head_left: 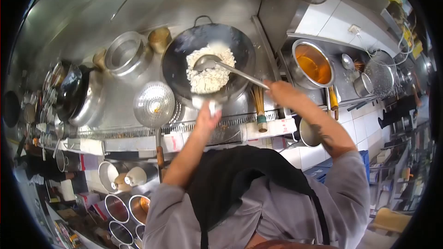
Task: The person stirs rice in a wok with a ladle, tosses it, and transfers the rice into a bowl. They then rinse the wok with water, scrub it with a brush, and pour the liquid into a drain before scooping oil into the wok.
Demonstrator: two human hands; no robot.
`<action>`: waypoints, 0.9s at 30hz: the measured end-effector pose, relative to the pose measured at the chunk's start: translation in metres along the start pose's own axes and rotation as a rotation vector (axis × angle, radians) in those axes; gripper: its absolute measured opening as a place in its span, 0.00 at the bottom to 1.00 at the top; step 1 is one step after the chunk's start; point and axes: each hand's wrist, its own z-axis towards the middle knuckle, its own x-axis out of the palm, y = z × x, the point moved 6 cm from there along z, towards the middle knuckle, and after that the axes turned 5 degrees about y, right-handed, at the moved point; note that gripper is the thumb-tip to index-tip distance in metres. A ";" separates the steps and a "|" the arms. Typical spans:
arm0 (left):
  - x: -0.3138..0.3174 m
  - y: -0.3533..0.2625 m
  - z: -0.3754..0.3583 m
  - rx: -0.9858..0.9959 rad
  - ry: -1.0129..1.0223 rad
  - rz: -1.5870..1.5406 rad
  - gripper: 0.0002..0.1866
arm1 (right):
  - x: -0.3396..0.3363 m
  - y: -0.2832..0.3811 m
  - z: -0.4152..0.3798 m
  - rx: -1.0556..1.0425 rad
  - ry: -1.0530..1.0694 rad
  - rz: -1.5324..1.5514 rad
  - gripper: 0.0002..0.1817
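Observation:
A black wok (pixel 182 55) sits on the burner at the centre, with a mound of white rice (pixel 210 76) in it. My left hand (pixel 207 116) grips the wok handle (pixel 212 107), wrapped in white cloth, at the wok's near rim. My right hand (pixel 280 91) holds the long metal ladle (pixel 230 68) by its handle; the ladle's bowl rests on the rice.
A perforated metal strainer (pixel 153 103) lies left of the wok. Steel pots (pixel 123 54) and a dark pan (pixel 74 90) stand further left. A pot of orange liquid (pixel 314 63) sits on the right. A bamboo brush (pixel 259 106) leans by the stove edge. Seasoning bowls (pixel 121 205) sit below left.

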 end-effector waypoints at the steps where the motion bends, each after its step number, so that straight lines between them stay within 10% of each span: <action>1: 0.003 0.021 -0.026 -0.207 -0.199 -0.225 0.09 | 0.002 0.001 -0.002 0.014 -0.096 -0.034 0.22; 3: -0.005 0.048 -0.063 -0.344 0.065 -0.263 0.10 | -0.008 0.003 -0.007 0.014 -0.212 -0.074 0.22; 7: 0.024 -0.022 -0.020 -0.108 -0.036 -0.093 0.10 | -0.043 0.020 -0.053 -0.092 -0.157 0.134 0.23; 11: 0.042 -0.047 -0.040 -0.340 -0.261 -0.301 0.07 | -0.056 0.018 -0.086 -0.323 -0.040 0.127 0.25; 15: 0.062 -0.067 -0.046 -0.319 -0.320 -0.348 0.10 | -0.044 0.002 -0.065 -0.011 0.281 0.305 0.27; 20: -0.019 0.029 -0.047 -0.271 -0.169 -0.312 0.04 | 0.005 -0.021 -0.005 -0.097 -0.251 -0.081 0.25; 27: -0.023 -0.026 0.019 -0.232 -0.255 -0.256 0.05 | -0.081 0.032 -0.073 -0.159 -0.578 0.553 0.27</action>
